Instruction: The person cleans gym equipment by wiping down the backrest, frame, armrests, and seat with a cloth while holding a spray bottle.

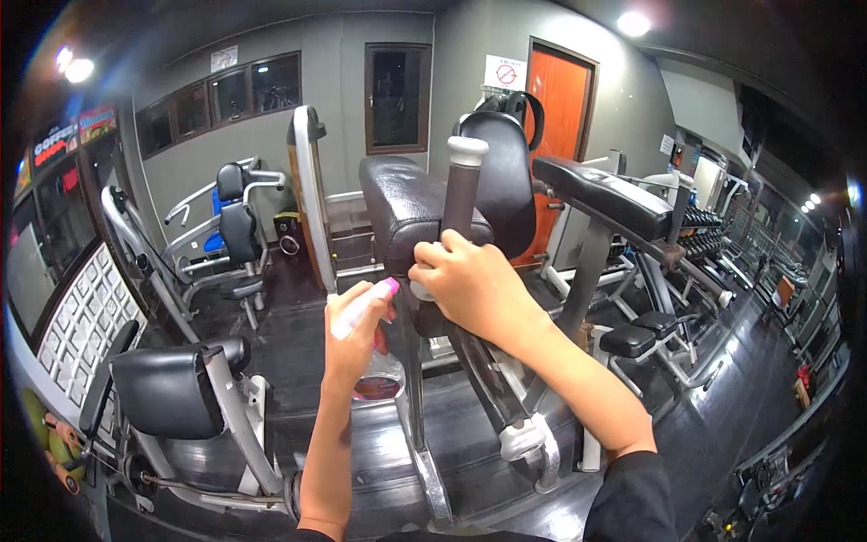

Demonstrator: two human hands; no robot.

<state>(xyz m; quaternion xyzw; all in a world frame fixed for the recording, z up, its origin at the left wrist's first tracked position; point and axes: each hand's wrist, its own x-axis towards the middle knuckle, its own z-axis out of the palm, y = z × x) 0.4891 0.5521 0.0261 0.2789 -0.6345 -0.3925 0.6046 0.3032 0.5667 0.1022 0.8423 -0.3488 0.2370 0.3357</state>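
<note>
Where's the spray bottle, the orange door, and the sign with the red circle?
Spray bottle (385, 367): head view, on its clear body.
Orange door (564, 126): head view, on its flat front.
Sign (506, 73): head view, on the red circle.

The left hand (354, 336) curls near the curled right hand (471, 287).

Gym, clearly: padded exercise machine (394, 194) mid-frame, second machine (238, 230) with black pads left of centre, third machine (170, 393) lower left, rows of dark dumbbells (707, 246) at right. Shiny black floor (704, 438) runs between them. Grey walls (334, 81), ceiling lamp (634, 23) up top, prohibition sign (506, 74) by orange door (553, 113) upper centre, "COFFEE SHOP" sign (56, 144) upper left
</note>
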